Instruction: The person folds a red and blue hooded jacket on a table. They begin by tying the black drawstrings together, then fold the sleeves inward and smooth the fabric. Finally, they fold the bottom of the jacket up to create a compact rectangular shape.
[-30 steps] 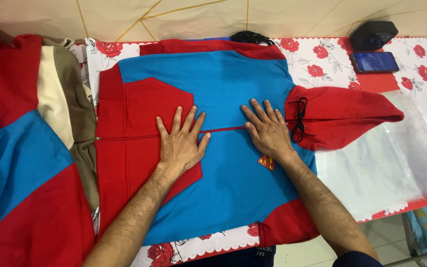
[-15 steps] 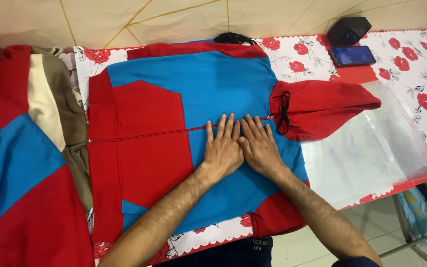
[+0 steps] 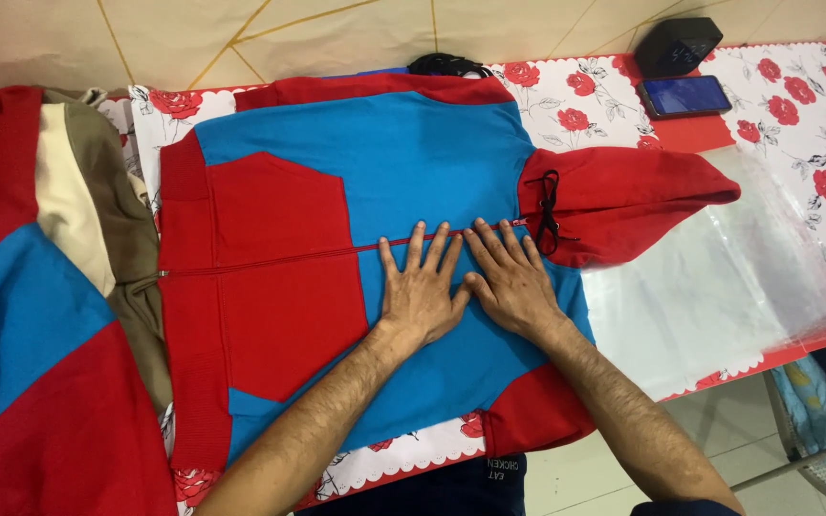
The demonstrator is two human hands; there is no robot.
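A red-and-blue hooded jacket (image 3: pixel 375 248) is lying face up, zipped, along the floral-clothed surface (image 3: pixel 795 105), its hood (image 3: pixel 623 205) pointing right. The left hand (image 3: pixel 423 287) and right hand (image 3: pixel 509 277) are resting side by side on the chest, palms flat, fingers spread, gripping nothing. Smoothing would go best with even pressure worked outward from the zip (image 3: pixel 279 258), the fabric kept from bunching. A clear plastic bag (image 3: pixel 719 277) is lying just beside the hood.

Rose-print table (image 3: pixel 795 105) bears hoodie (image 3: pixel 384 172), phone (image 3: pixel 685 96), plastic bag (image 3: pixel 719 277)
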